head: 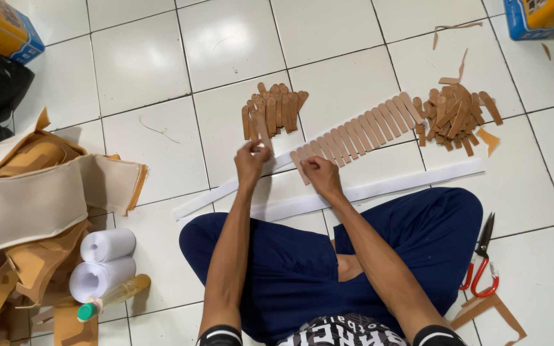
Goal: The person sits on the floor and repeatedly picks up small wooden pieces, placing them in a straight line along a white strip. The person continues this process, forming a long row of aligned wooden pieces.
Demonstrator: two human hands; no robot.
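On the white tiled floor (142, 61) in front of our crossed legs, our left hand (251, 161) pinches one brown leather strip (263, 128) upright, fingers pressed together on it. Our right hand (320, 174) presses down, fingers curled, on the near end of a row of strips (360, 131) laid along a white tape band (411, 181); its fingertips seem to touch the last strip. Two loose strip piles (276, 106) lie beyond, red-handled scissors (481, 263) at right.
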